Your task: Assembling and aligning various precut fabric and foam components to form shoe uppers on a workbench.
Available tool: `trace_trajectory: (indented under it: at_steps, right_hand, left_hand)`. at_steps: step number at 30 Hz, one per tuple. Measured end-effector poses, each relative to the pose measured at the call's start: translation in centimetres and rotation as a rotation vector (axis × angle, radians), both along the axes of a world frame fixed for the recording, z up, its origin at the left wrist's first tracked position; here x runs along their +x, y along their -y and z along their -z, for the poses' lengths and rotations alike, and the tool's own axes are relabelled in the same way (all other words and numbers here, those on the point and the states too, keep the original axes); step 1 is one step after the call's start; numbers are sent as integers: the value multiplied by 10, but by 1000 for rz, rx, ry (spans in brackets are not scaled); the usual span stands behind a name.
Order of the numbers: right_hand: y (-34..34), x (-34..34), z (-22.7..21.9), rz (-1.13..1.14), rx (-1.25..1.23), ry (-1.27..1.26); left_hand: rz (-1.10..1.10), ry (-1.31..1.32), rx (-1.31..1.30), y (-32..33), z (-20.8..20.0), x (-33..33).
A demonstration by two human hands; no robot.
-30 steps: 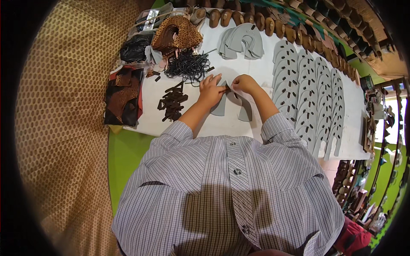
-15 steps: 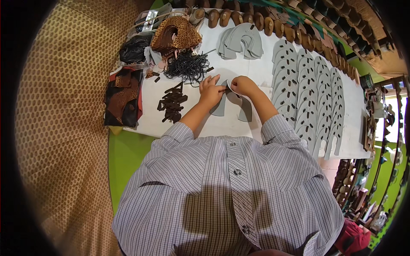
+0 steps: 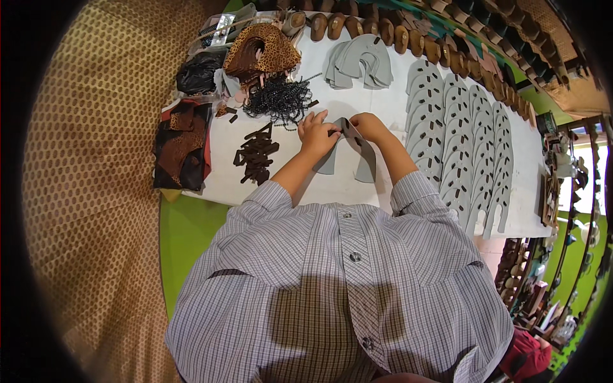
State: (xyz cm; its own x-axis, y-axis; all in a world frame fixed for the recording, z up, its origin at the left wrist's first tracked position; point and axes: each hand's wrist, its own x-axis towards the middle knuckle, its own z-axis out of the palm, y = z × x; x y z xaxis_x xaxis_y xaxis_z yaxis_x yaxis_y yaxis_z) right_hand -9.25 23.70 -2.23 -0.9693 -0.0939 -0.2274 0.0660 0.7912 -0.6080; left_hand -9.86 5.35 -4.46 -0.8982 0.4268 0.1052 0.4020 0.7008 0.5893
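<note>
Over the white table, a grey U-shaped shoe upper piece (image 3: 366, 161) is held up with its curved end away from me and its two legs pointing toward me. A small dark strip shows at the top of its curve. My left hand (image 3: 314, 135) pinches the piece at the left of the curve, its other fingers spread upward. On the other side, my right hand (image 3: 371, 127) is closed on the right edge of the curve. A pile of dark brown strips (image 3: 257, 155) lies left of my left forearm.
To the right, overlapping rows of grey upper pieces (image 3: 424, 118) carry dark strips. A grey stack (image 3: 361, 60) lies ahead. At the far left are leopard-print pieces (image 3: 271, 46), a black beaded heap (image 3: 278, 99) and dark material (image 3: 182, 143). Brown shoe lasts (image 3: 386, 30) line the back edge.
The grey piece's curve has turned, so the dark strip at its top now shows more plainly. My right hand has shifted slightly; my left hand stays nearly in place.
</note>
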Motion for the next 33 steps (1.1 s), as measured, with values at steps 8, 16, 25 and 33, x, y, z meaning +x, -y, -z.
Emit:
trace_trajectory:
  at_steps: [8, 16, 25, 33]
  right_hand:
    - [-11, -2, 4, 35, -162, 126]
    - [-13, -1, 9, 33, -151, 86]
    - [-4, 3, -27, 105, -136, 259]
    - [-4, 0, -10, 117, -102, 238]
  left_hand:
    - [-25, -22, 6, -3, 3, 1]
    - [-12, -69, -19, -8, 1, 6]
    - [-3, -61, -13, -4, 2, 4]
    - [31, -34, -2, -3, 2, 3]
